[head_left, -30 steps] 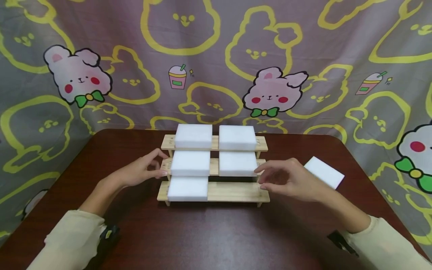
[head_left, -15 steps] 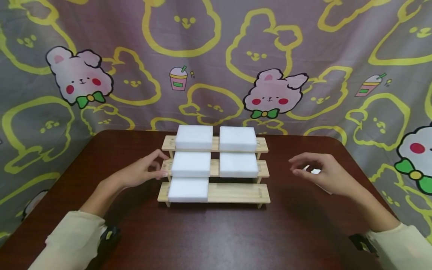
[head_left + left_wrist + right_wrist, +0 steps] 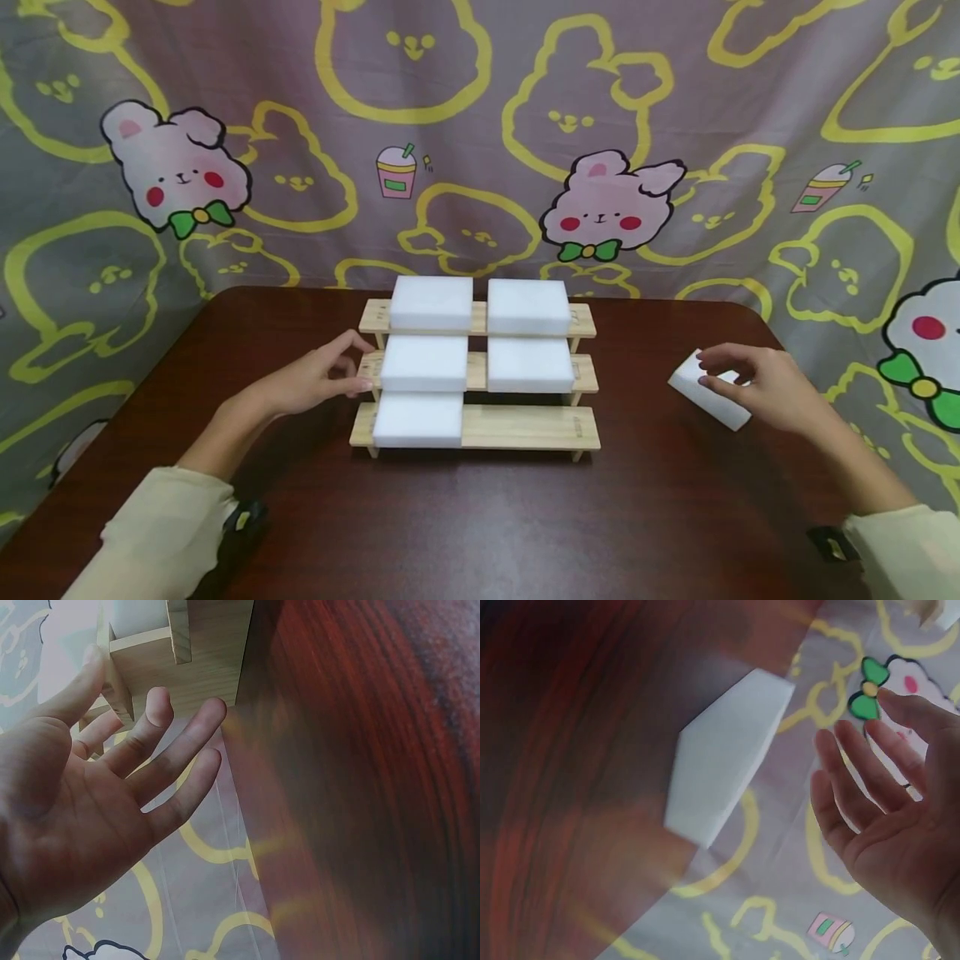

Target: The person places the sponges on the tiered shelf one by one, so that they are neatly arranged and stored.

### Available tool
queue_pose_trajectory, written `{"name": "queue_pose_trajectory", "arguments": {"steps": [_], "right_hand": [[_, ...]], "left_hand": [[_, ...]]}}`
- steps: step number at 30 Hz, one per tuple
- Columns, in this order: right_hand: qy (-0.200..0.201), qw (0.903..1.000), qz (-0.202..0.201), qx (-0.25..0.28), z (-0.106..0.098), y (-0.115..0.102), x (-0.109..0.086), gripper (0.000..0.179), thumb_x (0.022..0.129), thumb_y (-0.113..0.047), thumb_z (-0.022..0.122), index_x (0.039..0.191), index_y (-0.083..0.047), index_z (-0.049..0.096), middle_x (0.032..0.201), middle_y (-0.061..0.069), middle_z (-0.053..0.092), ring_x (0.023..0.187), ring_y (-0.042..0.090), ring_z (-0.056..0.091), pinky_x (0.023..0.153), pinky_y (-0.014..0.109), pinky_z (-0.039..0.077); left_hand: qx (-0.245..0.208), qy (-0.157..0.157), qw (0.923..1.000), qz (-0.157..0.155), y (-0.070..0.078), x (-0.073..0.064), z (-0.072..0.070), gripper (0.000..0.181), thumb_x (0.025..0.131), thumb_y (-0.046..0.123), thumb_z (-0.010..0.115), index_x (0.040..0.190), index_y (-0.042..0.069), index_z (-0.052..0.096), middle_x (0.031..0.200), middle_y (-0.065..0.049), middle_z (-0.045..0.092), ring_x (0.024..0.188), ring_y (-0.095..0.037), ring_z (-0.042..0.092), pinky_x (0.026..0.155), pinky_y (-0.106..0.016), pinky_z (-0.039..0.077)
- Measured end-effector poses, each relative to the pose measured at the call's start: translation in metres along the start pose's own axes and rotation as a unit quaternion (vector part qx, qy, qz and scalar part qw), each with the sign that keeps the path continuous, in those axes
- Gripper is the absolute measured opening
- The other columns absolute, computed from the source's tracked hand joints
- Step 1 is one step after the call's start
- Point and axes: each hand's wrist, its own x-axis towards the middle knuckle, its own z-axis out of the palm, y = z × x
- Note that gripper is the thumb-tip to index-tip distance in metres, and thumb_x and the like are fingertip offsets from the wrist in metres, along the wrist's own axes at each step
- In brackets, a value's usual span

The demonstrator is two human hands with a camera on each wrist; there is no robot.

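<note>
A three-tier wooden display rack [image 3: 528, 427] stands mid-table with white foam blocks on its tiers. Two blocks sit on the top tier, two on the middle one, and a single block [image 3: 417, 419] lies at the left of the bottom tier. My left hand [image 3: 315, 379] pinches the left end of the middle tier between thumb and index finger. In the left wrist view the other fingers [image 3: 191, 739] spread away from the wood. My right hand [image 3: 772, 387] hovers over a loose white foam block [image 3: 727, 754] right of the rack, fingers bent loosely and apart from it.
The dark red-brown wooden table [image 3: 480, 525] reaches back to a patterned curtain [image 3: 465, 167] with cartoon bunnies. The bottom tier's right half is bare wood. Black wrist straps [image 3: 832, 543] sit at the sleeves.
My right hand has moved from the rack's right side out to the right, over the loose block. My left hand has stayed at the rack's left end.
</note>
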Motion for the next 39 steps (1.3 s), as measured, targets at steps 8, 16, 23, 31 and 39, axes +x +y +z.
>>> {"name": "queue_pose_trajectory", "arguments": {"steps": [8, 16, 23, 31, 39], "right_hand": [[-0.012, 0.9986, 0.046, -0.024, 0.001, 0.022, -0.006, 0.036, 0.083, -0.010, 0.087, 0.114, 0.000, 0.073, 0.103, 0.022, 0.075, 0.086, 0.033, 0.073, 0.059, 0.025, 0.050], [-0.051, 0.9953, 0.074, -0.036, 0.004, 0.035, -0.009, 0.046, 0.080, -0.019, 0.090, 0.117, 0.002, 0.072, 0.117, 0.031, 0.069, 0.104, 0.045, 0.065, 0.076, 0.044, 0.053], [-0.026, 0.9989, 0.021, -0.034, 0.010, 0.037, -0.007, 0.047, 0.073, -0.015, 0.096, 0.113, -0.004, 0.075, 0.113, 0.023, 0.073, 0.100, 0.038, 0.066, 0.076, 0.017, 0.046], [-0.028, 0.9965, 0.027, -0.074, 0.010, 0.037, -0.007, 0.063, 0.066, -0.023, 0.100, 0.117, -0.001, 0.071, 0.115, 0.024, 0.069, 0.100, 0.039, 0.063, 0.079, 0.046, 0.052], [-0.143, 0.9836, 0.089, -0.064, 0.003, 0.048, -0.010, 0.072, 0.068, -0.024, 0.097, 0.122, 0.002, 0.058, 0.111, 0.029, 0.060, 0.095, 0.040, 0.056, 0.075, 0.054, 0.051]], "left_hand": [[-0.001, 0.001, 1.0000, 0.003, -0.001, 0.000, 0.000, 0.048, 0.101, 0.012, 0.070, 0.134, -0.004, 0.039, 0.078, -0.013, 0.065, 0.080, -0.031, 0.064, 0.077, -0.035, 0.051], [-0.004, 0.001, 1.0000, 0.002, 0.000, 0.000, 0.000, 0.048, 0.101, 0.012, 0.070, 0.135, -0.003, 0.040, 0.076, -0.012, 0.061, 0.079, -0.031, 0.063, 0.077, -0.032, 0.050], [0.000, 0.000, 1.0000, 0.003, 0.000, 0.000, 0.000, 0.048, 0.101, 0.012, 0.070, 0.135, -0.003, 0.040, 0.076, -0.011, 0.062, 0.080, -0.030, 0.063, 0.077, -0.033, 0.050], [-0.002, 0.000, 1.0000, 0.007, 0.000, 0.000, 0.000, 0.047, 0.101, 0.011, 0.069, 0.134, -0.004, 0.040, 0.075, -0.011, 0.061, 0.079, -0.032, 0.063, 0.076, -0.032, 0.050], [-0.004, 0.003, 0.9999, 0.010, 0.000, -0.001, 0.000, 0.046, 0.101, 0.010, 0.069, 0.133, -0.005, 0.040, 0.075, -0.011, 0.062, 0.078, -0.032, 0.063, 0.076, -0.031, 0.050]]}}
